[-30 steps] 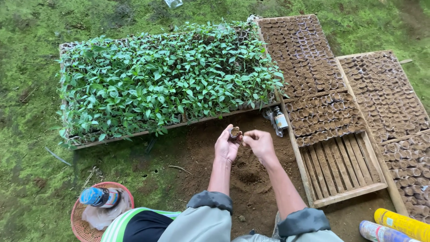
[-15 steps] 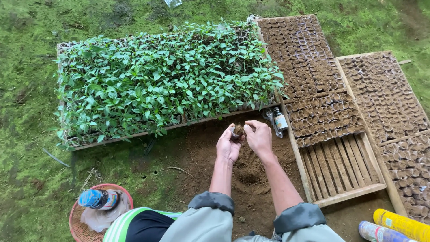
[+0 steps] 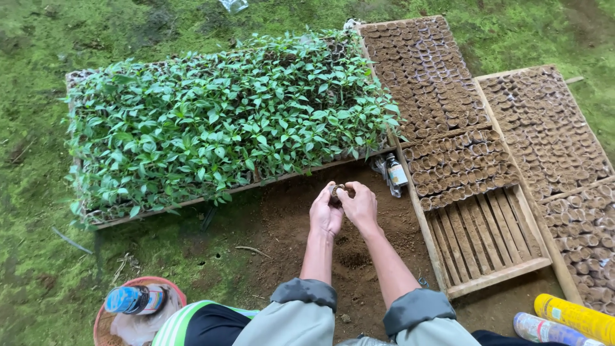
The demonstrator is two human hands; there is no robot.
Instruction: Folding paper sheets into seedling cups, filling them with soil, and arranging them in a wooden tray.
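Observation:
My left hand (image 3: 325, 213) and my right hand (image 3: 360, 205) meet over a patch of loose brown soil (image 3: 349, 256). Together they hold a small soil-filled seedling pot (image 3: 337, 190) at the fingertips, the fingers of both hands pressed around it. Just beyond the hands stands a long wooden tray of leafy green seedlings (image 3: 218, 122). To the right lies a slatted wooden tray (image 3: 477, 237), its far part packed with small soil pots (image 3: 448, 128), its near slats bare.
A second tray of soil pots (image 3: 551, 134) lies at the far right. A small bottle (image 3: 396, 173) lies between the trays. A red basket with a blue-capped bottle (image 3: 131, 301) sits at bottom left; a yellow tube (image 3: 573, 314) at bottom right. Mossy grass surrounds everything.
Both hands have stayed together on the small pot, shifting slightly to the right as the fingers work around it. Nothing else moved.

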